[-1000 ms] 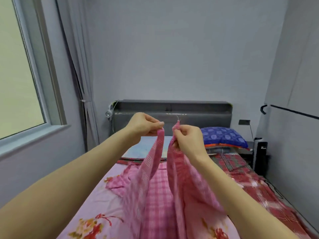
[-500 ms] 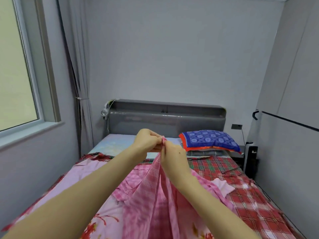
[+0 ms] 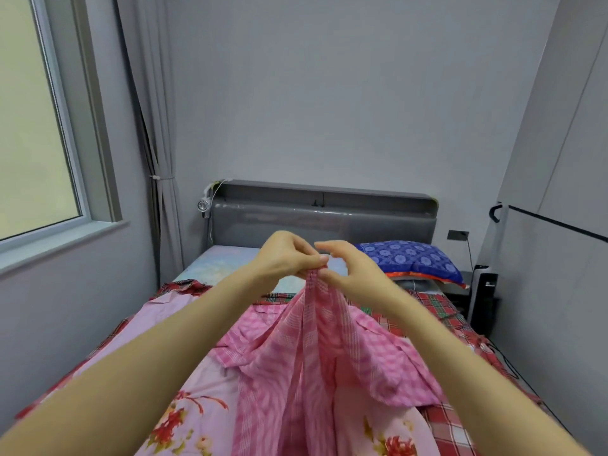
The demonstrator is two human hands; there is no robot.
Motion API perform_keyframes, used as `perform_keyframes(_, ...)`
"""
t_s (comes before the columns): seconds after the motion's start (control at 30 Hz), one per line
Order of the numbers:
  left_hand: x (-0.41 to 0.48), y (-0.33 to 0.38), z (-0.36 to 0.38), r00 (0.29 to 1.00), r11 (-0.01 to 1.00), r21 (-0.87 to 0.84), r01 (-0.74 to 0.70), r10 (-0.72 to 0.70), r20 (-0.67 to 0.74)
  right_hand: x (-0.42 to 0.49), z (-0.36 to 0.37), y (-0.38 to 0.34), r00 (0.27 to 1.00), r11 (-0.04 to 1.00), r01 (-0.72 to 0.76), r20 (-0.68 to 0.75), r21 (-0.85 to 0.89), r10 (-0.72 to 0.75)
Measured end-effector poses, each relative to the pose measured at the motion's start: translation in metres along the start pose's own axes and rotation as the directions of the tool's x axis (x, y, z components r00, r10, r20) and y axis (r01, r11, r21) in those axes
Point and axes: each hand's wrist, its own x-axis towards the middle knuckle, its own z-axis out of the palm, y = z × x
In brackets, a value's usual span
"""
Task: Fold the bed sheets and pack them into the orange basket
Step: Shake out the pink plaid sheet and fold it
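Hanging lengthwise from my left hand [image 3: 289, 258], the pink checked sheet [image 3: 316, 340] runs straight down onto the bed [image 3: 217, 262] — top edge pinched at my fingertips. My right hand [image 3: 352, 269] hovers just beside it — fingers spread, gripping nothing.

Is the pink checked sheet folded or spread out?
Half folded: the left hand pinches the pink checked sheet by its joined corners, and it hangs doubled.
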Motion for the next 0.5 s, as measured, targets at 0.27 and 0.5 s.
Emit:
perform_keyframes(0.27, -0.004, 0.023, -0.005, 0.982, 0.979, 0.130, -0.154, 0.167, -0.091, 0.001, -0.013, -0.004, 0.996, 0.977, 0.059, -0.073, 0.207, -0.044)
perform_keyframes(0.5, -0.013, 0.005, -0.003, 0.947, 0.962, -0.122, -0.246, 0.212, -0.242, 0.041, -0.059, -0.045, 0.925, 0.952, 0.203, -0.363, 0.227, -0.111)
